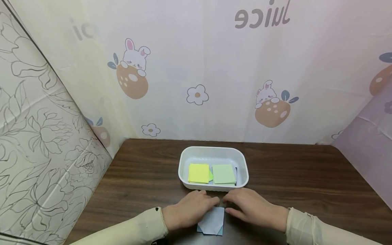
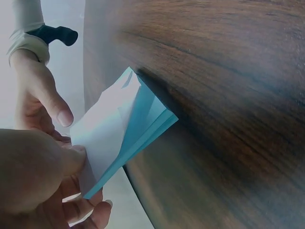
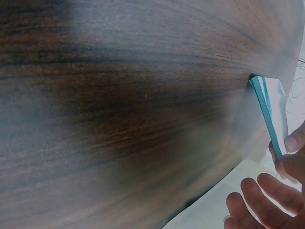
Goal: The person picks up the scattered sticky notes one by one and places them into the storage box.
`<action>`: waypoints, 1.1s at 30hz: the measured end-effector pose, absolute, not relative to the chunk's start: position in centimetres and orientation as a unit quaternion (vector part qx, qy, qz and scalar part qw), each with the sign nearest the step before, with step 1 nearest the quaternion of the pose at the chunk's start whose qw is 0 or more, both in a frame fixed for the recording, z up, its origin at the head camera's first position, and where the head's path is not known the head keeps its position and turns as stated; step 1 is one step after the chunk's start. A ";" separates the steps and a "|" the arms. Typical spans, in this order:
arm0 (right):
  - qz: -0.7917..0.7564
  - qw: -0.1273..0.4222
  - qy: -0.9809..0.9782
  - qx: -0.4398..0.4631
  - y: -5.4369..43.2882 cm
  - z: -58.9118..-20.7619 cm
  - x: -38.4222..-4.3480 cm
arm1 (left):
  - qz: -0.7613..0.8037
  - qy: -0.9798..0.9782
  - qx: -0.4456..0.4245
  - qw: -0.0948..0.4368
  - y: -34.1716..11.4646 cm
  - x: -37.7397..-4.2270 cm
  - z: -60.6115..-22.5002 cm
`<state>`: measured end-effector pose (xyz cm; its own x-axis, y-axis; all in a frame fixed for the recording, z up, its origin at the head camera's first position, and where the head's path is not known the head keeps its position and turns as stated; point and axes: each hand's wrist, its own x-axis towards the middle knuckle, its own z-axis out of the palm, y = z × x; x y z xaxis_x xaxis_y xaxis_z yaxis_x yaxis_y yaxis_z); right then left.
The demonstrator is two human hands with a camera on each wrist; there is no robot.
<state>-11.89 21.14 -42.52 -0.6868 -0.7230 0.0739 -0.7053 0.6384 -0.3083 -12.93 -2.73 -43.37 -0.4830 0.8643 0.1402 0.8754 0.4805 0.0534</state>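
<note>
A folded square of paper, pale on its upper face and blue at its edges (image 1: 212,221), is near the front of the table. In the left wrist view its layers (image 2: 112,124) stand slightly apart at the far end. My left hand (image 1: 193,209) pinches the near edge, thumb on top and fingers beneath. By the upper right corner of the paper is my right hand (image 1: 252,207), its fingers loosely bent and apart. Its thumb is close to that corner; whether it touches is hard to tell. In the right wrist view the paper (image 3: 272,105) appears edge-on beside my fingers (image 3: 259,198).
Behind my hands stands a white tray (image 1: 214,151) holding yellow sticky notes (image 1: 198,173) and pale green ones (image 1: 224,174). The brown wooden table (image 1: 147,170) meets a printed curtain (image 1: 196,68) at the back. Another patterned sheet (image 1: 39,143) hangs at the left.
</note>
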 end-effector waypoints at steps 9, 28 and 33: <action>-0.168 0.045 0.907 -0.384 21.1 -42.1 -12.0 | -0.074 -0.859 -0.504 0.035 -3.1 -13.1 -43.1; -0.152 0.033 0.912 -0.380 21.1 -41.1 -12.1 | -0.063 -0.865 -0.494 0.063 -3.4 -13.6 -42.0; -0.149 0.030 0.914 -0.375 21.0 -41.0 -12.0 | -0.069 -0.868 -0.488 0.058 -3.6 -13.6 -41.8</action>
<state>-12.03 21.05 -40.99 -0.7164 -0.6954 0.0569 -0.6774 0.6736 -0.2956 -13.64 -3.57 -41.81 -0.5177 0.8390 0.1675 0.8550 0.5147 0.0643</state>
